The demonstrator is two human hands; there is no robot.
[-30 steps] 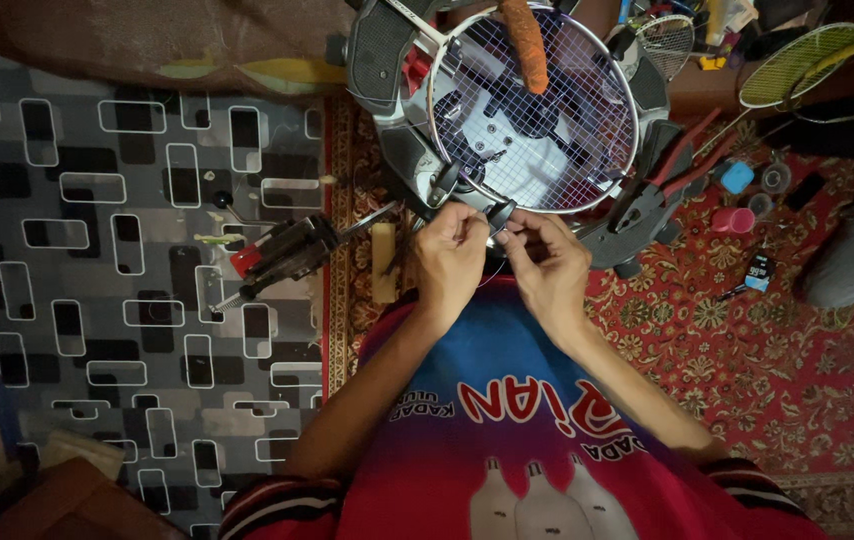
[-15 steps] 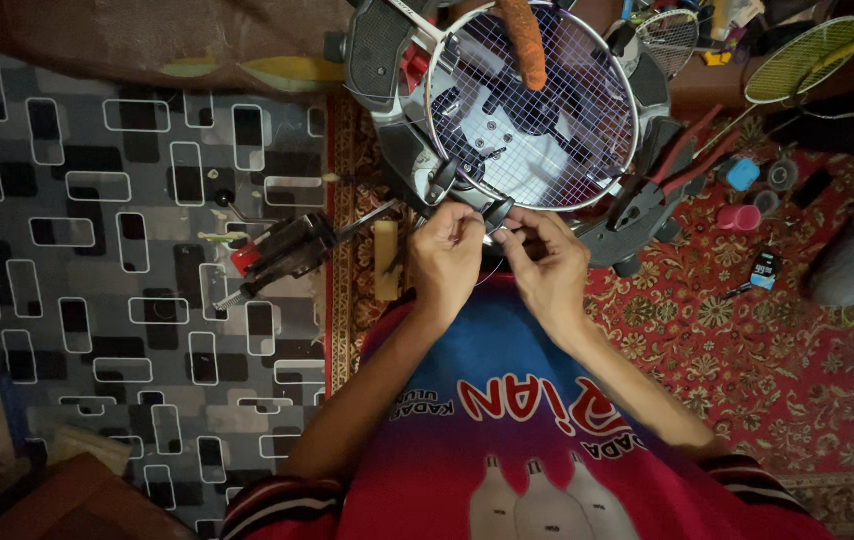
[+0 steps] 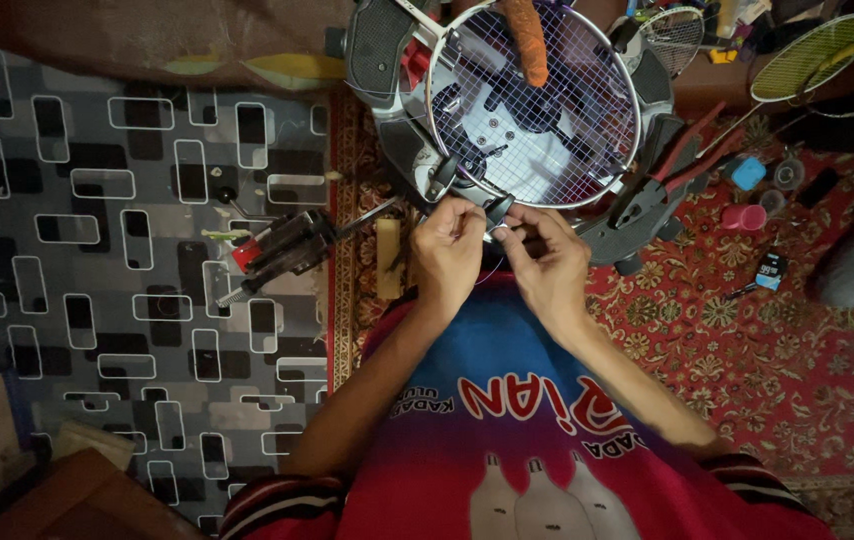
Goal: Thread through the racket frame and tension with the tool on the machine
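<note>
Racket [image 3: 532, 105] is clamped flat in the stringing machine [image 3: 637, 200], on the floor right in front of you, head fully gridded with string. Both your hands sit at the near edge of the frame, by the black clamp [image 3: 495, 208]. Left hand [image 3: 447, 250] is pinched shut on what looks like a thin string end; right hand [image 3: 547, 262] has fingertips pinched on the same spot, just beside the clamp. The string itself is too fine to see clearly, so I can't tell exactly where each grip sits.

Risk from here, as I judge it: if either pinch slips while you work the end at the frame, tension could drop on that last run. The 2 hands are touching and crowded, so one could knock the clamp.

Around you: an orange-handled tool [image 3: 527, 40] lies on the string bed, red pliers [image 3: 682, 150] rest on the machine's right side, a black and red tool [image 3: 282, 250] lies on the grey patterned mat [image 3: 97, 200], spare rackets [image 3: 807, 55] at top right on the red carpet [image 3: 797, 350].

Versus 1 s ago: almost no change. Both hands hold the same spot; racket and tools have not moved.
</note>
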